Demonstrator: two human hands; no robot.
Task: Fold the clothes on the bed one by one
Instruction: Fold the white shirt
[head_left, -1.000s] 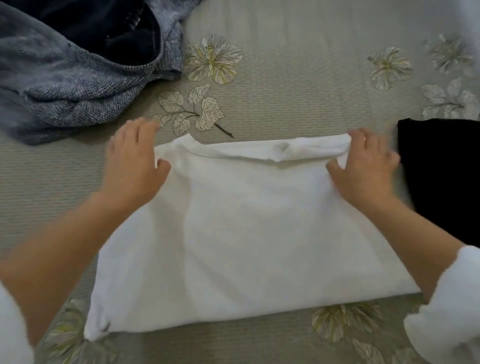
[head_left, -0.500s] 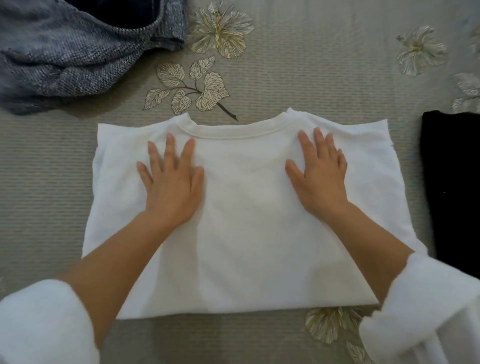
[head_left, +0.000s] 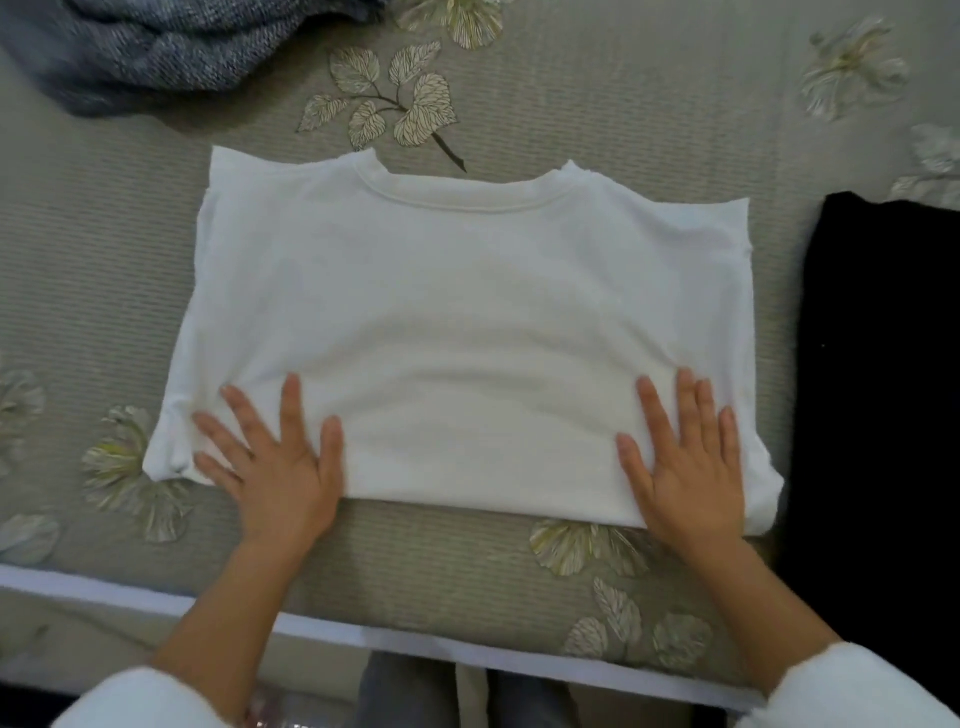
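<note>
Both hands sit lower on the shirt than half a second ago: then flat just below the collar, now down at the near edge. Left hand (head_left: 275, 467) lies palm-down on the near-left corner of the folded white T-shirt (head_left: 467, 322), fingers straight and fanned wide, nothing gripped; heel of the palm overhangs the fold onto the bed cover (head_left: 623, 104). Right hand (head_left: 685, 467) lies palm-down on the near-right part, fingers straight and closer together, thumb out to the side, nothing gripped; its heel sits at the shirt's near edge. Shirt lies flat in the middle of the bed, folded to a rough rectangle, ribbed collar (head_left: 467, 200) at the far side, sleeves tucked out of sight, faint creases running between the two hands. Cover is grey-green, ribbed, printed with pale flowers and leaves. Blue-grey knit garment (head_left: 156, 47) lies bunched at far left, apart from the shirt. Black garment (head_left: 883, 389) lies along the right, just beside the shirt's right edge; contact cannot be told. White trim (head_left: 415, 636) marks the bed's near edge. Fluffy white cuffs (head_left: 857, 686) show at both wrists.
</note>
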